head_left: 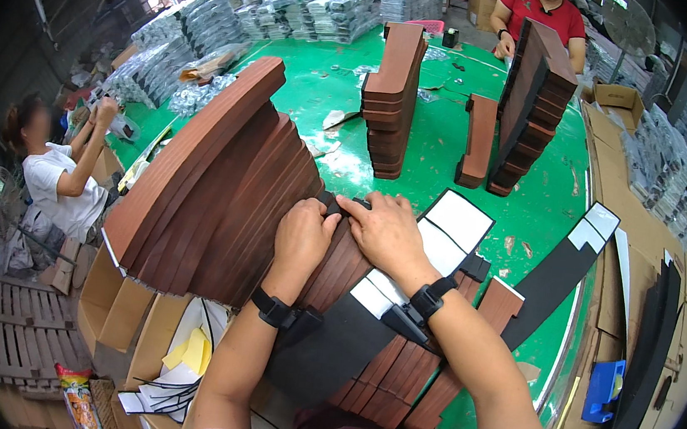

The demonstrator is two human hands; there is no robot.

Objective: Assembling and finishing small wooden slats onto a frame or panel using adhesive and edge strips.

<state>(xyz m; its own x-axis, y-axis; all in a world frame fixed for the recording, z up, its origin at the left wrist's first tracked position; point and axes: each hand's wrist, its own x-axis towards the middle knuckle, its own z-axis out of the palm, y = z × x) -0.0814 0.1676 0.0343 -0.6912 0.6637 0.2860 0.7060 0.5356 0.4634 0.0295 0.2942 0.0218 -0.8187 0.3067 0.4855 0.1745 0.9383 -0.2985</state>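
My left hand (305,240) is closed, thumb and fingers pressed at a small black piece (330,203) on the end of a brown wood-look board. Right beside it, my right hand (388,232) curls its fingers over the same spot; the fingers hide most of the piece. A fanned row of brown wood-look boards (220,193) stands on edge to the left of my hands. Under my forearms lie more brown boards (389,378) and a black sheet (325,347) with white backed patches. Another black sheet with white patches (455,226) lies beyond my right wrist.
Two stacks of brown boards, a nearer one (393,102) and a taller one (534,109), stand on the green table (450,75). A black strip (559,271) and a blue tape dispenser (603,391) lie at right. One co-worker (541,9) sits across, another (67,173) at left.
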